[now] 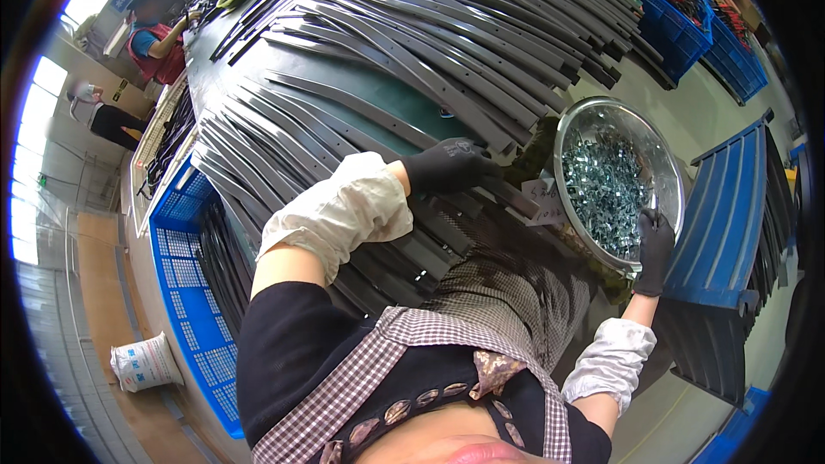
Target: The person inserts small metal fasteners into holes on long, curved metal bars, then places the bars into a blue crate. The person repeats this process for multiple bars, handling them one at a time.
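My left hand point(451, 165), in a black glove, is closed around a long dark strip point(518, 201) near its end, which points toward the metal bowl. Many similar dark strips point(335, 125) lie side by side on the table beyond it, some with small holes. To the right stands a round metal bowl point(563, 198) full of small shiny metal clips point(601, 180). My right hand point(655, 249), also black-gloved, is over the bowl's near right rim, its fingertips pinched together. What sits between those fingertips is too small to make out.
A blue crate point(176, 232) holding dark strips stands at left. Blue crates point(679, 39) with red and black parts are at far right, and a blue panel-like stack point(718, 215) rises beside the bowl. A white sack point(146, 363) lies on the floor. Two people stand at far left.
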Demonstrator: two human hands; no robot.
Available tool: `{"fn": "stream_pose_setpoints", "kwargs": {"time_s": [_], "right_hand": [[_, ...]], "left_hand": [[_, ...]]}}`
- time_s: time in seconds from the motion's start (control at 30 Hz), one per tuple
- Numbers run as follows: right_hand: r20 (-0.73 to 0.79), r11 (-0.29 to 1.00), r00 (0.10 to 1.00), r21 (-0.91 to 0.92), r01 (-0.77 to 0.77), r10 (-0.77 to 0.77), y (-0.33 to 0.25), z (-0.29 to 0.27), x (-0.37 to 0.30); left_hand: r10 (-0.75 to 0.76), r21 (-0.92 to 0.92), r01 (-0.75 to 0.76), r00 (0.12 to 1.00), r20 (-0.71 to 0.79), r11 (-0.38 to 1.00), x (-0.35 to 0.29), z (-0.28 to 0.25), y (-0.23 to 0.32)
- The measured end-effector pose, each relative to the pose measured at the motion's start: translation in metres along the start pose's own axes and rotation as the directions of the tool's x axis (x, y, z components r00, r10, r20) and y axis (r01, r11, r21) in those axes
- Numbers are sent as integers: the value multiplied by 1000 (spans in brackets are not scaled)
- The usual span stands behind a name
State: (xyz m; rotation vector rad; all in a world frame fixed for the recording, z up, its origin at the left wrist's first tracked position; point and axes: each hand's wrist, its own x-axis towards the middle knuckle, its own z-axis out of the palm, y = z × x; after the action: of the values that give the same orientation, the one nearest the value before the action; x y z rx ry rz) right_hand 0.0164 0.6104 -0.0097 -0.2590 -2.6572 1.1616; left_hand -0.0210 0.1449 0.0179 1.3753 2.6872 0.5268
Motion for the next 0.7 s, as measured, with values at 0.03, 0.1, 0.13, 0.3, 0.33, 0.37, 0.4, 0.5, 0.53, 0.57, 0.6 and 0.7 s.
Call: {"fn": "stream_pose_setpoints", "kwargs": {"time_s": [0.03,0.1,0.13,0.3,0.33,0.37,0.4,0.5,0.53,0.57,0.6,0.7], "right_hand": [[-6,999,1000,42,4,-3,4,2,2],[-42,994,999,111,-5,9,17,-2,-1],[-75,982,997,190,-6,21,23,-1,-3],[-56,899,995,435,-45,77,10,3,-1],[-46,887,996,458,-48,78,-3,4,-4],[-20,861,995,503,-74,97,-11,3,-8],[12,832,994,546,-100,112,-19,4,-11],[50,825,998,561,-59,37,-63,15,-35],[89,834,996,547,-75,31,-88,15,-48],[126,840,992,536,-88,24,-104,18,-59],[135,803,991,592,-76,-6,-107,29,-67],[334,717,940,638,-280,70,-127,46,-93]], "left_hand": [[32,20,-31,999,-37,999,-2,2,-5],[88,35,-85,992,-94,996,-1,-2,-5],[94,34,-91,989,-117,995,-2,-4,-5],[94,110,-82,990,-110,991,-11,-8,-1],[92,105,-81,990,-104,991,-13,-9,0],[100,99,-90,990,-102,991,-13,-9,0],[88,92,-82,994,-65,992,-13,-7,-2],[55,91,-55,998,1,994,-15,-3,-8],[49,101,-48,999,-8,994,-17,-1,-7],[44,115,-42,999,-17,993,-18,-1,-6],[29,101,-28,999,-16,995,-20,-2,-5],[-3,75,7,999,-46,997,-26,-1,1]]}}
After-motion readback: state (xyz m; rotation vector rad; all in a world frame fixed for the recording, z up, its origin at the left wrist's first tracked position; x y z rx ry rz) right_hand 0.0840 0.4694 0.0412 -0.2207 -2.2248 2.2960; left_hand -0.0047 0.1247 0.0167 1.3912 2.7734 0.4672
